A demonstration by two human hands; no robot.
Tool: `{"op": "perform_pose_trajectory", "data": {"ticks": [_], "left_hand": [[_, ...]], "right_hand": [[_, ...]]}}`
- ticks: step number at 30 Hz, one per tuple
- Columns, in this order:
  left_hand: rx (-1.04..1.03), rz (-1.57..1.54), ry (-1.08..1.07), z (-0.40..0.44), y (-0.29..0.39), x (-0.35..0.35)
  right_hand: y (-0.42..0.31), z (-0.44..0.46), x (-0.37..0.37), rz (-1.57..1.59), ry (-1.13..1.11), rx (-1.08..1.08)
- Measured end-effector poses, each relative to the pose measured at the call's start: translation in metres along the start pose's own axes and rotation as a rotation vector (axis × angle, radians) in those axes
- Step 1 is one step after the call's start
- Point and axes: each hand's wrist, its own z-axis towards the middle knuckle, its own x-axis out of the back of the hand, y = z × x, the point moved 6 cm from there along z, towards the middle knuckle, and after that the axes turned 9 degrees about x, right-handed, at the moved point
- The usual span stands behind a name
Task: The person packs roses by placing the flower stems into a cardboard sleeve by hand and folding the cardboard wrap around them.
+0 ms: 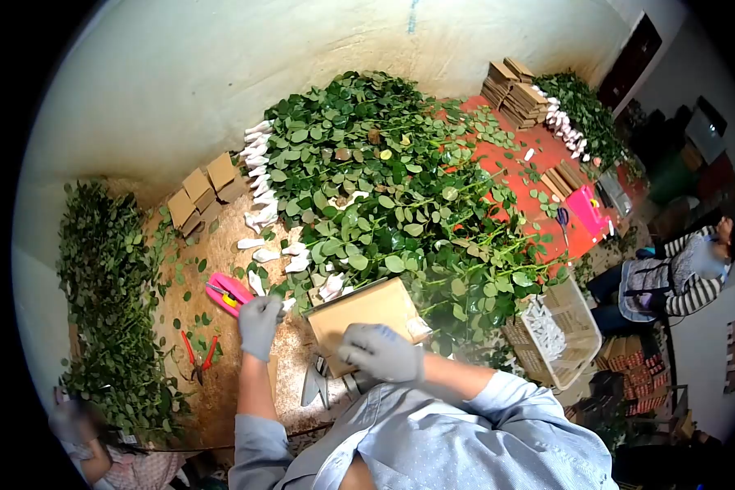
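My left hand (pixel 259 327), in a grey glove, is closed above the wooden tabletop, beside a few rose buds in white sleeves (pixel 331 286). What it holds, if anything, is hidden. My right hand (pixel 381 353), also gloved, has its fingers curled over a tan cardboard piece (pixel 359 314) with a dark far edge; I cannot make out what lies inside them. Left of my left hand lies a pink tool with a yellow part (pixel 230 294). Red-handled pruning shears (pixel 198 363) rest nearer to me. A grey metal object (pixel 314 385) stands close to my body.
Leafy rose stems (pixel 384 188) are heaped across the middle, with another heap (pixel 110 310) at left. Folded cardboard pieces (pixel 200 196) and a cardboard stack (pixel 514 94) stand behind. A plastic crate (pixel 576 351) is at right. One person (pixel 670 273) stands right, another (pixel 98 449) lower left.
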Motion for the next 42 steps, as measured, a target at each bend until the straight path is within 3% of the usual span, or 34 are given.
{"op": "perform_pose_trajectory", "data": {"ticks": [1, 2, 4, 6, 7, 8, 10, 12, 16, 19, 21, 22, 25, 27, 29, 32, 34, 38, 42], "left_hand": [[-0.010, 0.013, -0.047, 0.001, 0.019, -0.021], [-0.016, 0.027, -0.092, 0.003, 0.037, -0.043], [-0.190, 0.411, -0.165, 0.007, 0.079, -0.090], [-0.187, 0.492, -0.235, 0.012, 0.101, -0.139], [-0.024, 0.402, -0.360, 0.017, 0.100, -0.163], [-0.007, 0.435, -0.389, 0.032, 0.088, -0.184], [-0.196, 0.831, -0.362, 0.044, 0.095, -0.222], [-0.145, 0.907, -0.437, 0.061, 0.077, -0.252], [-0.052, 1.192, -0.559, 0.067, 0.049, -0.276], [-0.062, 1.225, -0.638, 0.078, 0.035, -0.278], [-0.176, 1.350, -0.599, 0.076, 0.032, -0.280], [-0.150, 1.295, -0.534, 0.072, 0.042, -0.279], [-0.130, 1.134, -0.365, 0.049, 0.056, -0.263], [-0.349, 0.878, -0.106, 0.024, 0.075, -0.239], [-0.523, 0.744, -0.084, -0.016, 0.087, -0.214], [-0.592, 0.745, -0.119, -0.076, 0.092, -0.185], [-0.802, 0.847, -0.261, -0.114, 0.088, -0.182], [-0.773, 1.075, -0.374, -0.142, 0.049, -0.181], [-0.690, 1.208, -0.324, -0.134, 0.032, -0.186]], "right_hand": [[-0.005, -0.008, 0.023, 0.001, 0.084, 0.033], [-0.001, -0.017, 0.043, 0.139, 0.120, -0.089], [0.002, -0.036, 0.078, 0.291, 0.261, -0.266], [0.020, -0.055, 0.097, 0.364, 0.389, -0.366], [0.030, -0.064, 0.103, 0.374, 0.450, -0.406], [0.038, -0.073, 0.104, 0.457, 0.491, -0.458], [0.042, -0.083, 0.110, 0.483, 0.523, -0.465], [0.041, -0.093, 0.114, 0.554, 0.622, -0.465], [0.065, -0.113, 0.081, 0.718, 0.567, -0.550], [0.055, -0.119, 0.078, 0.611, 0.483, -0.584], [0.051, -0.117, 0.079, 0.470, 0.479, -0.513], [0.047, -0.115, 0.081, 0.330, 0.474, -0.438], [0.047, -0.119, 0.075, 0.298, 0.447, -0.436], [0.047, -0.125, 0.068, 0.256, 0.453, -0.413], [0.047, -0.128, 0.063, 0.212, 0.469, -0.395], [0.050, -0.136, 0.051, 0.250, 0.474, -0.501], [0.045, -0.134, 0.050, 0.180, 0.442, -0.467], [0.043, -0.136, 0.041, 0.164, 0.489, -0.463], [0.048, -0.146, 0.032, 0.143, 0.531, -0.536]]}}
